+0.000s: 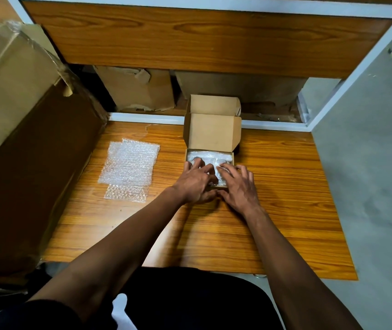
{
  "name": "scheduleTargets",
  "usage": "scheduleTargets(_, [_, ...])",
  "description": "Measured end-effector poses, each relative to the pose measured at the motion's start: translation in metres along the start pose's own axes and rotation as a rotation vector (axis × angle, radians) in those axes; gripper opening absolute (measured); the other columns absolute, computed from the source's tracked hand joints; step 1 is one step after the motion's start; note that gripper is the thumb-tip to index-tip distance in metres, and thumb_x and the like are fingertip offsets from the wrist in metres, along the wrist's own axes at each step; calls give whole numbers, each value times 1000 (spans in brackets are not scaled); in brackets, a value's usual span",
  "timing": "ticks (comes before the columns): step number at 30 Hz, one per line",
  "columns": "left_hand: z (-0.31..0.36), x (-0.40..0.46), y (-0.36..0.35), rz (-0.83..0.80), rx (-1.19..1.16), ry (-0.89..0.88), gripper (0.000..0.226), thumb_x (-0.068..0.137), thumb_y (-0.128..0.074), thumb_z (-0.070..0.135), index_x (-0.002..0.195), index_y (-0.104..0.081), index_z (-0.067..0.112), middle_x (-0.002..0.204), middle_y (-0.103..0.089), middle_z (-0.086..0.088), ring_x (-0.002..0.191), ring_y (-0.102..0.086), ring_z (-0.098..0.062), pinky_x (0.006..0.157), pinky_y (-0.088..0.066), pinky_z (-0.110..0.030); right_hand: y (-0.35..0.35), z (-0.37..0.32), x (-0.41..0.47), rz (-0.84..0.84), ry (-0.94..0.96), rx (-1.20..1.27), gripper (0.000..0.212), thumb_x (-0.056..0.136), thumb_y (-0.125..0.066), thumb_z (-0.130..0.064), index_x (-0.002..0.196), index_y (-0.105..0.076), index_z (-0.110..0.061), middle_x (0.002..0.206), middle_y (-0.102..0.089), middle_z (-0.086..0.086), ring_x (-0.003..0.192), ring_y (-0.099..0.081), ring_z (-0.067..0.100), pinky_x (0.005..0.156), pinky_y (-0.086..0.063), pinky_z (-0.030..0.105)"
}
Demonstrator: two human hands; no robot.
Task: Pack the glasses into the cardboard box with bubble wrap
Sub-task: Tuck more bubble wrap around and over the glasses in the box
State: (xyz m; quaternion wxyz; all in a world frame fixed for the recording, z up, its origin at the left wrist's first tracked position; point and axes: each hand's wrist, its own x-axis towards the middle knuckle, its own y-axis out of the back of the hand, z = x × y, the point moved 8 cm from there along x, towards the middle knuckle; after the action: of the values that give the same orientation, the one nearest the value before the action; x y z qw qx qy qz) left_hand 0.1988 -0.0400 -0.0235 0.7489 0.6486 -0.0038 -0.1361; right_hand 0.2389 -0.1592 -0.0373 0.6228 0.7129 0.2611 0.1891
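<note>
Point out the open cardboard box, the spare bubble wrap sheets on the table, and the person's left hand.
cardboard box (213, 132), head view, on the raised lid's inner face.
bubble wrap sheets (129, 166), head view, middle of the top sheet.
left hand (196, 182), head view, back of the hand.

No text can be read anywhere. A small printed patch shows on the wrapped bundle (220, 178) between the hands. It is too blurred to make out.

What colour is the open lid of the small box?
Plain light brown cardboard lid, unprinted; the head view shows it.
</note>
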Motion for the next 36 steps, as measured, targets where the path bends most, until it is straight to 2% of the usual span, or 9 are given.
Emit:
scheduleTargets(17, [1, 1, -2, -48, -54, 26, 48, 101, -54, 58, 138, -65, 30, 137, -52, 0, 132, -33, -27, 101, -29, -50, -2, -2, -1, -4, -15, 2, 81, 88, -79, -40, 158, -39, -31, 163, -37, -6, 140, -34, 28, 108, -38, 44])
scheduleTargets(20, [1, 2, 0, -57, -22, 28, 50, 101, -54, 59, 142, -63, 31, 141, -53, 1, 134, -33, -27, 104, -29, -51, -3, -2, -1, -5, -14, 6, 82, 88, -78, -41, 159, -38, -31, 163, -36, -6, 140, -33, 27, 108, -38, 43])
scheduleTargets(23, [3, 3, 1, -24, 51, 1, 49, 99, -56, 59, 138, -64, 31, 139, -58, 2, 134, -36, -26, 100, -29, -50, -2, -1, 0, -11, -7, 30, 85, 88, -79, -42, 161, -35, -31, 164, -34, -7, 141, -31, 27, 108, -36, 42])
scheduleTargets(25, [7, 1, 0, 5, 92, -3, 54, 97, -57, 61, 138, -59, 26, 135, -60, -1, 132, -38, -28, 100, -29, -51, -2, 0, 0, -13, 5, 52, 87, 87, -80, -39, 161, -35, -30, 164, -33, -8, 141, -31, 27, 108, -35, 41])
scheduleTargets(28, [12, -1, -5, 41, 119, -2, 66, 98, -47, 67, 149, -45, 25, 134, -58, -6, 132, -41, -31, 102, -31, -54, -2, 5, -2, -18, 28, 107, 90, 85, -82, -36, 161, -35, -28, 165, -33, -9, 139, -31, 26, 108, -35, 41])
scheduleTargets(30, [15, 0, -6, 58, 96, -15, 62, 99, -40, 68, 149, -49, 31, 135, -55, -6, 130, -41, -31, 99, -32, -53, -3, 11, -2, -29, 28, 134, 89, 86, -81, -34, 161, -33, -26, 165, -34, -9, 138, -31, 25, 108, -34, 41])
scheduleTargets(33, [18, 4, -8, 48, 8, -7, 49, 101, -51, 56, 144, -57, 34, 135, -53, -2, 130, -38, -30, 98, -32, -52, -8, 19, -5, -45, -2, 145, 88, 89, -79, -27, 163, -31, -26, 165, -34, -9, 140, -32, 22, 110, -33, 41])
scheduleTargets(36, [19, 10, -12, 29, -31, -1, 45, 101, -56, 49, 144, -58, 35, 133, -51, 0, 129, -36, -29, 97, -31, -51, -11, 21, -7, -55, -7, 131, 88, 89, -79, -22, 162, -31, -26, 165, -35, -9, 139, -34, 22, 111, -36, 42])
